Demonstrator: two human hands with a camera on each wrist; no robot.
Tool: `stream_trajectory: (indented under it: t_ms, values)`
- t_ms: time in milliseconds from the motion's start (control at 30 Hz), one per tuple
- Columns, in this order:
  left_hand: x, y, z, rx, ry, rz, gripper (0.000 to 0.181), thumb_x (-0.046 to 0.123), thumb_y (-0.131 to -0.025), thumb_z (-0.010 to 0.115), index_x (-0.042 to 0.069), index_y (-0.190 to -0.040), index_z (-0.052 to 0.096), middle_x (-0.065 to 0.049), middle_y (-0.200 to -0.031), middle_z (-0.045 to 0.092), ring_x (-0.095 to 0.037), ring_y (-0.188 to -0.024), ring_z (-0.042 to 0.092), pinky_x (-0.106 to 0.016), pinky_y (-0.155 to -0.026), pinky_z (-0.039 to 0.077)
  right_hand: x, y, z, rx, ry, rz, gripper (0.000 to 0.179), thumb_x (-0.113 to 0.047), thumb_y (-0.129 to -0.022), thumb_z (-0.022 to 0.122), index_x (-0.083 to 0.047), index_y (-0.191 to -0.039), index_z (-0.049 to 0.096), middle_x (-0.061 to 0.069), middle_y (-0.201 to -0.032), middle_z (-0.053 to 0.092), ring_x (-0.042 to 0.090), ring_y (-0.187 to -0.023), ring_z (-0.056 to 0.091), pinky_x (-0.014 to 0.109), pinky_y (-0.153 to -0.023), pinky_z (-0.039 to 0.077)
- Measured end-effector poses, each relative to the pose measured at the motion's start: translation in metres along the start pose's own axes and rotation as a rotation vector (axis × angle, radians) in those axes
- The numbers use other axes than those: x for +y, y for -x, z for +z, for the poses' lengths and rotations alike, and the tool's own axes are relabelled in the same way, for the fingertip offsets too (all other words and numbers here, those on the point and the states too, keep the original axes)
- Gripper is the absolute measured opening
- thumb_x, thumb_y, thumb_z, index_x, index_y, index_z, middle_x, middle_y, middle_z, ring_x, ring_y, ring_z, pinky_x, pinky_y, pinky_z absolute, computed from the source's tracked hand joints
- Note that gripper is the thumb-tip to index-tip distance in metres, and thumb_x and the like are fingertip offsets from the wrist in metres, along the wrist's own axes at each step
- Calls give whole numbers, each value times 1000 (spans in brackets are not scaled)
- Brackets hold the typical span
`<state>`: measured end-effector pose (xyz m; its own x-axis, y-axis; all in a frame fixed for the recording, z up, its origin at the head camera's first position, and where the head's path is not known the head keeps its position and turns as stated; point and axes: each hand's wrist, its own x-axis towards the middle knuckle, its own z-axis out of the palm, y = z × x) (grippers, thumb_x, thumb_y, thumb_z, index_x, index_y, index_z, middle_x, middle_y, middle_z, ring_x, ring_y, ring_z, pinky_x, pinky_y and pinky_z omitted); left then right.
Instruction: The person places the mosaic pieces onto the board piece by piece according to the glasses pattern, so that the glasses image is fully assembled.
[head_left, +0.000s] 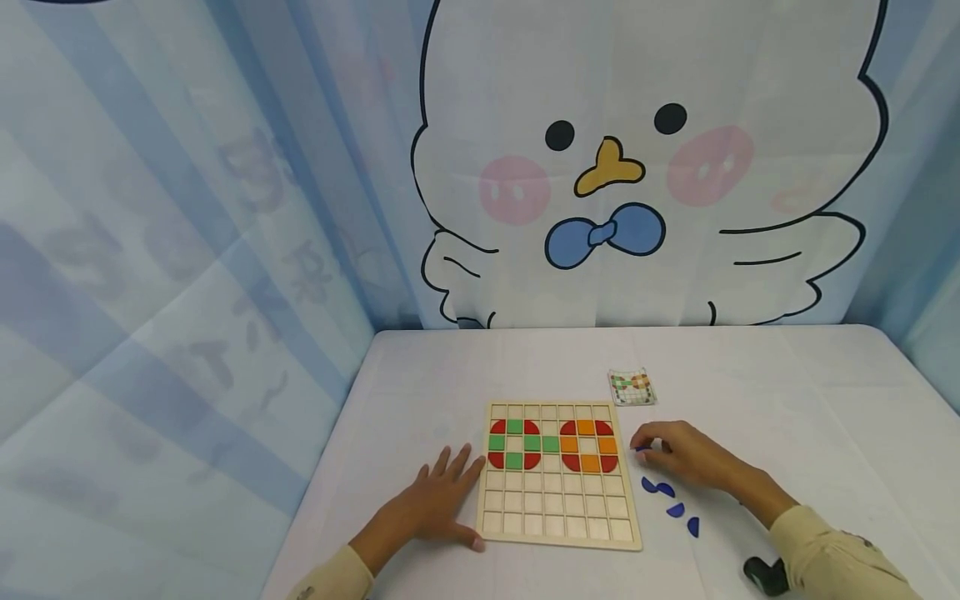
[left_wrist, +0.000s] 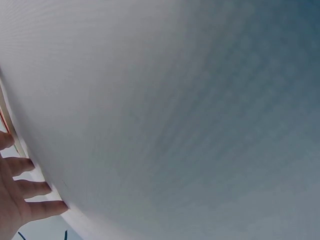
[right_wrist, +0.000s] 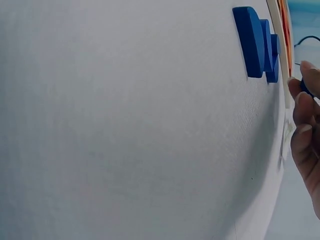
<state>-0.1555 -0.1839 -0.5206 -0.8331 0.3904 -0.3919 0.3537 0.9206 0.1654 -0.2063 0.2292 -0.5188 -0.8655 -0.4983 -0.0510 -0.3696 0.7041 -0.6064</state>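
Note:
A square wooden grid board (head_left: 555, 503) lies on the table, its upper rows filled with red, green and orange pieces in two ring patterns. My left hand (head_left: 442, 498) is spread flat at the board's left edge, fingers straight; the left wrist view shows these fingers (left_wrist: 34, 189) beside the board's rim. To the right of the board, my right hand (head_left: 686, 454) pinches a small blue piece (right_wrist: 306, 89) between thumb and fingers, just above the table. Several blue half-round pieces (head_left: 676, 510) lie below that hand, also seen in the right wrist view.
A small pattern card (head_left: 632, 387) lies behind the board's upper right corner. Near the right sleeve is a black object (head_left: 765, 575), partly covered. The white table (head_left: 420, 375) meets a curtain (head_left: 600, 292) printed with a cartoon figure.

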Motion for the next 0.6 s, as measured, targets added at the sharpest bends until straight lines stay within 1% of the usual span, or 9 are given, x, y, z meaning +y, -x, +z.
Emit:
stream_trajectory:
  t_ms: [33,133,267,333,400,500,600]
  values:
    - [0,0,0,-1,1,-1,120,77,-66,74,26,-161,22,-8,-170,15,-42,-154,15,-67,-114,29,0,0,0,0,-6,1,16,-20,-94,71,-21,-109,73,-10,-105,71,4,-88,56,21,-76,52]
    - [0,1,-1,-4,5,-4,120,77,-66,74,26,-161,22,-8,-170,15,-42,-154,15,-67,-114,28,0,-1,1,-1,-21,2,21,-21,-94,71,-19,-114,71,-9,-101,70,3,-82,55,19,-72,51]
    - [1,1,-2,-5,8,-4,120,77,-66,74,26,-161,23,-8,-170,15,-42,-154,15,-68,-114,28,-2,-3,3,-14,-68,-4,17,-22,-91,74,-19,-106,67,-11,-87,64,4,-75,54,19,-65,49]
    - [1,2,-2,-4,6,-2,120,77,-66,74,26,-161,23,-8,-170,16,-42,-154,16,-67,-114,28,-4,-3,5,-21,-92,-9,14,-23,-90,75,-21,-101,68,-12,-88,65,4,-75,54,20,-65,48]
    - [1,2,-2,-2,5,-1,120,77,-66,74,25,-161,23,-8,-169,16,-42,-154,16,-67,-114,29,-5,-4,6,-30,-110,-14,10,-22,-90,76,-23,-99,71,-12,-92,67,4,-75,53,20,-64,47]
    - [1,2,-3,-1,5,-2,120,77,-66,74,25,-161,23,-8,-169,16,-42,-154,16,-67,-114,29,-7,-5,7,-46,-134,-27,10,-22,-91,75,-23,-100,74,-10,-97,70,4,-73,52,20,-61,47]
    - [2,2,-3,-1,2,-3,120,77,-66,74,25,-161,23,-8,-169,16,-42,-154,16,-67,-114,29,-10,-6,8,-65,-160,-42,11,-22,-92,74,-20,-102,73,-8,-96,69,4,-67,53,20,-57,47]
